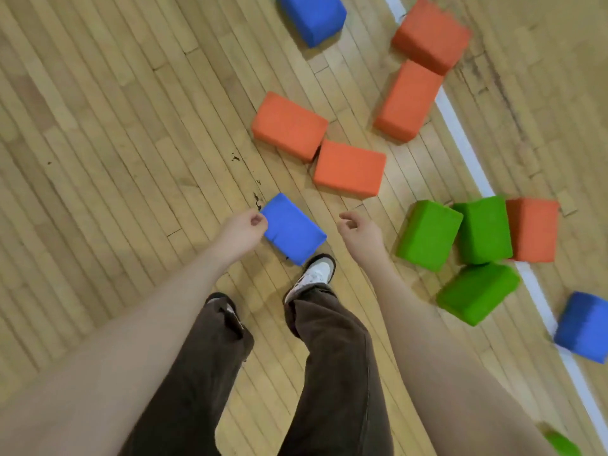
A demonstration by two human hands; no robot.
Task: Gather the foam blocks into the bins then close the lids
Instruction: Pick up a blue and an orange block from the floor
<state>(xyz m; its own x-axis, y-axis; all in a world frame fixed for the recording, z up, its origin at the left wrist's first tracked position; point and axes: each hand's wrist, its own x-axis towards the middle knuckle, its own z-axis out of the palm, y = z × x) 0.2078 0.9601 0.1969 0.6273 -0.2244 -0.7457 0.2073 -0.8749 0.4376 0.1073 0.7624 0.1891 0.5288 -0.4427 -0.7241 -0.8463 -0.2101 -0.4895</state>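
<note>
Blue foam block (293,229) on floor between loosely curled, empty left hand (242,232) and right hand (361,234)

bright, even indoor light, soft and diffuse. pale sheen on light wooden plank floor (115,133) near orange foam blocks. short soft shadows under blue rectangular foam block (292,228) and white sneaker (317,271). wide-angle bend: white painted floor line (460,139) and planks curve toward edges. orange foam block at top right (431,34) smeared by motion blur; forearms at bottom soft.
</note>
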